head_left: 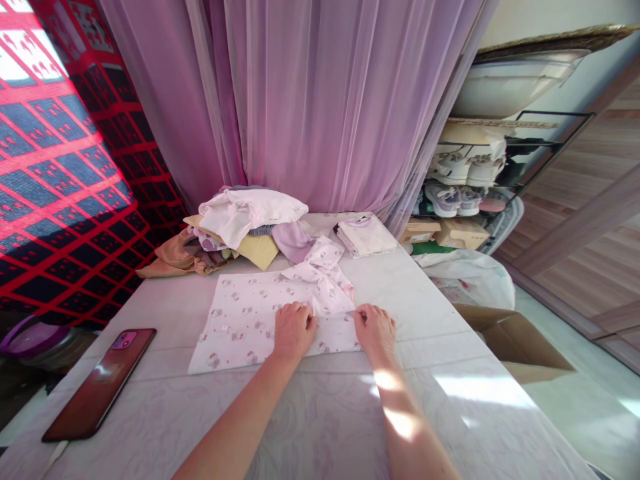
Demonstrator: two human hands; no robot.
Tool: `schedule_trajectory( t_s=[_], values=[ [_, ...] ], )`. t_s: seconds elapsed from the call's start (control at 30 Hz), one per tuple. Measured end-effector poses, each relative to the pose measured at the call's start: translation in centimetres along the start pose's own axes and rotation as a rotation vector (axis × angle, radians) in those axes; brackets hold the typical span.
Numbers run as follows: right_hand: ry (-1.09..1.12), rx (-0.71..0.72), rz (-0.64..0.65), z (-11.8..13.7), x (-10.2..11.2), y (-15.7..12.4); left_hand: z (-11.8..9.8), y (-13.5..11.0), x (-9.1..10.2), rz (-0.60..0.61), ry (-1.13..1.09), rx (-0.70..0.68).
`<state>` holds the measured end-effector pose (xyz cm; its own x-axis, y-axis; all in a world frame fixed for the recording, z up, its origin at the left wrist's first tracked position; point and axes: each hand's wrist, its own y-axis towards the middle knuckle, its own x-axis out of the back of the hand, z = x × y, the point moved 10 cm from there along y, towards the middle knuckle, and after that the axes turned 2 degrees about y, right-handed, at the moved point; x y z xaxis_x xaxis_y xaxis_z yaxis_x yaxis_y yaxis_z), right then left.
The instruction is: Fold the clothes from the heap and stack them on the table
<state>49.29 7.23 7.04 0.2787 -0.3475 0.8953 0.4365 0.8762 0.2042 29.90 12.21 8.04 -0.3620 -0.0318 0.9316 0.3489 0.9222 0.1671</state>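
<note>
From where I stand, the person leans over a table with a pale, faintly patterned cover (325, 413), both forearms stretched forward. Between and beyond the hands lies a thin white garment printed with small cartoon cats (250, 313), spread flat on the left, with its right part turned over in a loose, rumpled heap. The left hand (294, 328) sits on the middle of the cloth, fingers curled narrow, thumb and forefinger gripping the fold. The right hand (376, 330) is at the garment's right edge, its thumb and forefinger drawn together on the end of that same fold.

Just behind the garment, to the left, a tumbled pile has a soft white piece of clothing (260, 210) on top, a mustard-yellow cloth (257, 250) beneath, a rust-brown cloth (173, 257) trailing left, and a lilac cloth (290, 241) touching the printed garment. To the right, apart from the pile, rests a neat folded stack of pale clothes (367, 235).

A dark red smartphone (103, 383) lies near the table's left edge, a white cable (56, 457) plugged into it. Sheer purple curtains (310, 100) hang behind everything.
</note>
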Motion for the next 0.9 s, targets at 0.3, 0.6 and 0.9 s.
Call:
schedule_trajectory(
  t_s=[0.3, 0.6, 0.9],
  values=[
    [0.02, -0.011, -0.02, -0.3, 0.1, -0.2, 1.0, 1.2, 0.2, 0.015, -0.065, 0.067],
    [0.035, 0.015, -0.025, -0.1, 0.2, -0.1, 2.3, 11.6, 4.1, 0.015, 0.129, -0.13],
    [0.051, 0.025, -0.017, -0.3, 0.1, 0.0, -1.2, 14.2, -1.6, 0.279, 0.344, -0.431]
  ],
)
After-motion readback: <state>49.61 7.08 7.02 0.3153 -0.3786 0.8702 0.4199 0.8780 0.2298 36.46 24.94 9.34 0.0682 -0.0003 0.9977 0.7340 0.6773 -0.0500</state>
